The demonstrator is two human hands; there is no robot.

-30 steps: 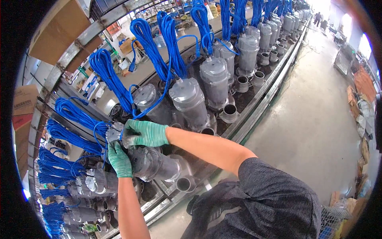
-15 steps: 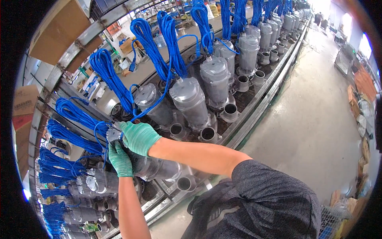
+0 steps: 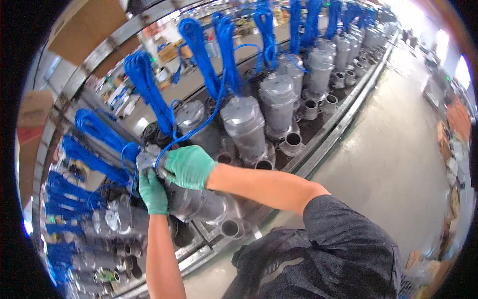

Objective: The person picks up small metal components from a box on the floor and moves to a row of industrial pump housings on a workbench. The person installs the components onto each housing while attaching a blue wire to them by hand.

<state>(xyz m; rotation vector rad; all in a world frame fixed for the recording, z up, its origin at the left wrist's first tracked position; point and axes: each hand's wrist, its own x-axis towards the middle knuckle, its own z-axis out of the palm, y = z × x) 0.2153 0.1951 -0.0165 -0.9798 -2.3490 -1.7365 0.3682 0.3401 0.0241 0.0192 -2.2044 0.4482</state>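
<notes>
Both hands wear green gloves and work at the top end of a grey metal pump, whose body slants away beneath them. My left hand is closed against the near side of the pump's top, its fingertips partly hidden. My right hand is curled at the other side of the top, fingers bent inward; whatever they pinch is hidden. A blue cable loops up from the pump top beside my right hand. The pump's round outlet faces the near edge of the rack.
More grey pumps stand in rows on the rack, with bundled blue cables hanging above. A metal rail edges the rack along the aisle floor. Cardboard boxes sit at upper left.
My right hand has shifted slightly right and down over the pump top, its fingers more tucked in. My left hand stays at the near side. The view has swung a little.
</notes>
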